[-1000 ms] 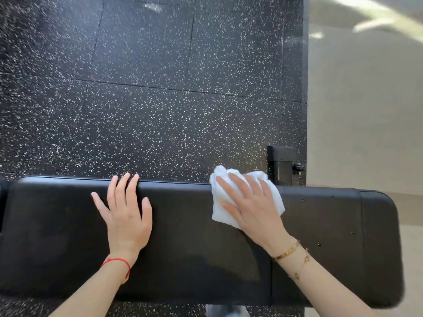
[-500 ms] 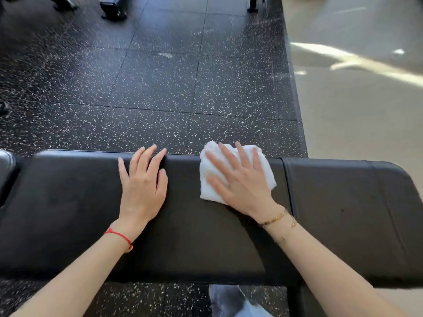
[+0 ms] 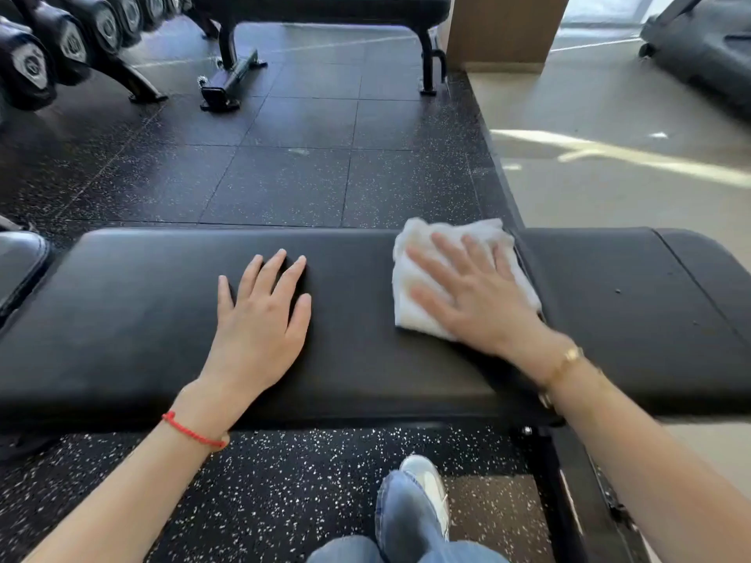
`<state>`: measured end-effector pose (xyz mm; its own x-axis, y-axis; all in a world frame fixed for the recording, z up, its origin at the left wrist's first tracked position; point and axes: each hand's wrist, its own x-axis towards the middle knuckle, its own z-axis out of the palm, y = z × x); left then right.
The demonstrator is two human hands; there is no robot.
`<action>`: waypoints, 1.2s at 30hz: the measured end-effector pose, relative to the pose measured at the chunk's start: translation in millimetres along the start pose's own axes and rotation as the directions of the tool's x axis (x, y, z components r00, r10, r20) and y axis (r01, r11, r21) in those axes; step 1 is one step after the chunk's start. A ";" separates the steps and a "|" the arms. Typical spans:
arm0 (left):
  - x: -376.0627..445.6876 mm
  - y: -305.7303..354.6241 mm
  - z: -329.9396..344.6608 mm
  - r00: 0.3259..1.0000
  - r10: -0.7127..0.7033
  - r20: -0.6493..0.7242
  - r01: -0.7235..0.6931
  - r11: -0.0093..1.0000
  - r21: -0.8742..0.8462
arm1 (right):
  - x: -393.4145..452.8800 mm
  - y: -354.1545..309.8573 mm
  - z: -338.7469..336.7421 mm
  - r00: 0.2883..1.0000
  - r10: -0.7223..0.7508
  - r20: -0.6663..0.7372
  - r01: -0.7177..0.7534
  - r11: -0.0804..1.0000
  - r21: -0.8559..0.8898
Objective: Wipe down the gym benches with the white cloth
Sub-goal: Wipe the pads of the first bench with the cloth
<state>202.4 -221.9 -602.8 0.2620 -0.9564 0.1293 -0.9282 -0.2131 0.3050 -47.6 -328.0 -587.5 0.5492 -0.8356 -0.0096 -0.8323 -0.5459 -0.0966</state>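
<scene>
Pressing flat with spread fingers, the right hand point(image 3: 475, 294) pins the crumpled white cloth point(image 3: 422, 278) to the black padded gym bench point(image 3: 122, 319), near its far edge beside the pad seam. The left hand point(image 3: 260, 319) rests open, palm down, on the pad, holding nothing, apart from the cloth.

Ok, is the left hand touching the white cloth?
Apart. The head view shows the left hand flat on the bench, with bare black padding between it and the white cloth under the right hand.

Dumbbells point(image 3: 61, 38) line a rack far left, a treadmill point(image 3: 707, 46) stands far right, speckled rubber floor point(image 3: 284, 176) between.
</scene>
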 end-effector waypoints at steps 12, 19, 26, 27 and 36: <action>-19.1 1.0 -4.9 0.984 0.010 -0.178 -0.035 0.990 -0.139 | -104.9 -59.9 13.3 0.983 -0.162 -0.089 0.147 0.978 -0.150; -18.0 3.0 -5.2 0.978 0.008 -0.210 -0.047 0.983 -0.179 | -99.1 -101.4 26.8 0.976 -0.184 -0.117 0.143 0.945 -0.295; -17.8 -2.2 -3.0 0.974 0.031 -0.223 -0.069 0.984 -0.163 | -114.1 -74.0 30.6 0.948 -0.221 -0.229 0.141 0.938 -0.318; -17.5 -2.0 -2.7 0.973 0.032 -0.227 -0.071 0.984 -0.164 | -120.4 -59.3 30.6 0.949 -0.190 -0.250 0.107 0.945 -0.310; -15.6 -4.4 1.6 0.968 0.035 -0.247 -0.079 0.982 -0.169 | -116.7 -92.8 38.1 0.955 -0.041 -0.293 -0.018 0.981 -0.195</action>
<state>201.9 -206.5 -607.7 0.2862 -0.8841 0.3694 -0.8880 -0.0999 0.4489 -31.6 -177.5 -615.4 0.5364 -0.7937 0.2867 -0.8407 -0.5323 0.0993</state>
